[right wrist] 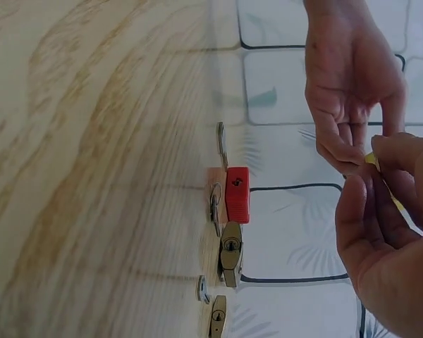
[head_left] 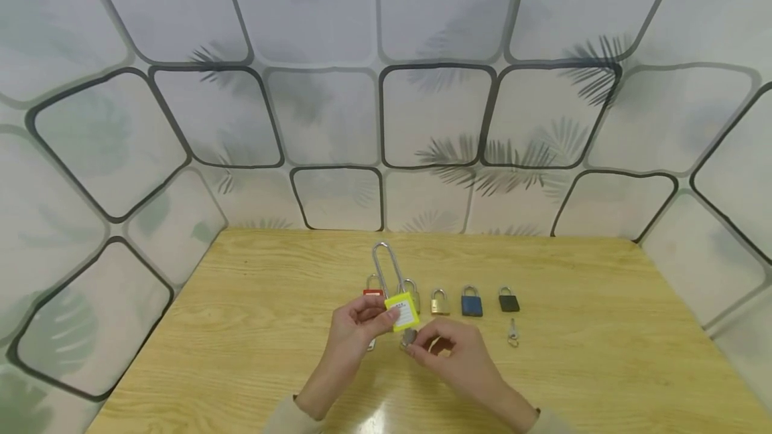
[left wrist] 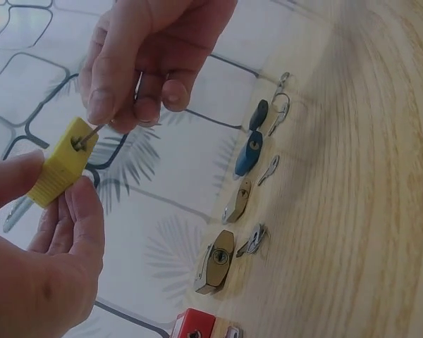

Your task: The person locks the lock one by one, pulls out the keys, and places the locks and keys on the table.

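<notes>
My left hand holds a yellow padlock with a pale label, its thumb over the label and its long steel shackle pointing up and away. In the left wrist view the padlock's underside faces my right hand. That hand pinches a key between thumb and fingers, its thin shaft at the keyhole. The fingers hide most of the key's head. Both hands are above the table, close together.
Behind the hands, a row of padlocks stands on the wooden table: red, larger brass, smaller brass, blue and black. Keys, such as one at the right, lie before them. A patterned curtain encloses the back and sides.
</notes>
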`<state>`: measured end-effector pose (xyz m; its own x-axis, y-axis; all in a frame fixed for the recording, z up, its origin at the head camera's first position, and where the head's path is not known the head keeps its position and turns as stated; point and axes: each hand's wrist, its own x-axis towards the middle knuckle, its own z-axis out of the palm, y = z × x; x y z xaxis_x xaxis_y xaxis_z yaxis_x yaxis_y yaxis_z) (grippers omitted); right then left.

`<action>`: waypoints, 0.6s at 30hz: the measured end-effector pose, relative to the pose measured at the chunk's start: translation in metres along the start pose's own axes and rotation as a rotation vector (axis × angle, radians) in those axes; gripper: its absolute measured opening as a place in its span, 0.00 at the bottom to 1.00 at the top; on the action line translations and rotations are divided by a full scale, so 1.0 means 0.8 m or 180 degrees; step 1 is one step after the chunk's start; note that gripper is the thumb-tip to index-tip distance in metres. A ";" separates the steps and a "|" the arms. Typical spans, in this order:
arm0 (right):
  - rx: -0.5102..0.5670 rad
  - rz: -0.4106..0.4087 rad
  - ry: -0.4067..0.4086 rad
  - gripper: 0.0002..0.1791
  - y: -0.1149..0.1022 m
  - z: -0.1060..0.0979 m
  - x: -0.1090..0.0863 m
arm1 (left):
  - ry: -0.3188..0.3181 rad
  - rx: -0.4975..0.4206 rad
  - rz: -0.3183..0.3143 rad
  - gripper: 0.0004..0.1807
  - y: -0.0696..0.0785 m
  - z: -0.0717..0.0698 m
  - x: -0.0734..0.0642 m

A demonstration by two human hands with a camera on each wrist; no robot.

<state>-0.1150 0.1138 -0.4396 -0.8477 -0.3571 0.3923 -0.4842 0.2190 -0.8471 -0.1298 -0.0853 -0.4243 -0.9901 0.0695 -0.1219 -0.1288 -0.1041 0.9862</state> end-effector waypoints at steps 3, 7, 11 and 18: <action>-0.0135 -0.0377 0.0068 0.07 0.003 0.003 0.000 | 0.0028 0.0016 -0.0043 0.18 -0.001 -0.001 -0.001; -0.0235 -0.0704 0.0002 0.07 0.006 0.005 0.000 | 0.0026 -0.0034 -0.0082 0.18 -0.002 -0.001 0.000; -0.0138 -0.0533 -0.0284 0.04 0.006 0.005 -0.001 | -0.0040 -0.0096 -0.0068 0.17 -0.003 -0.001 0.000; 0.0212 0.0030 -0.0612 0.08 0.001 0.005 0.001 | -0.0089 -0.0284 -0.0013 0.15 0.000 0.004 -0.002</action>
<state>-0.1151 0.1104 -0.4414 -0.7921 -0.5235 0.3139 -0.4557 0.1650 -0.8747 -0.1282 -0.0822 -0.4240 -0.9878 0.0975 -0.1215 -0.1384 -0.1916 0.9717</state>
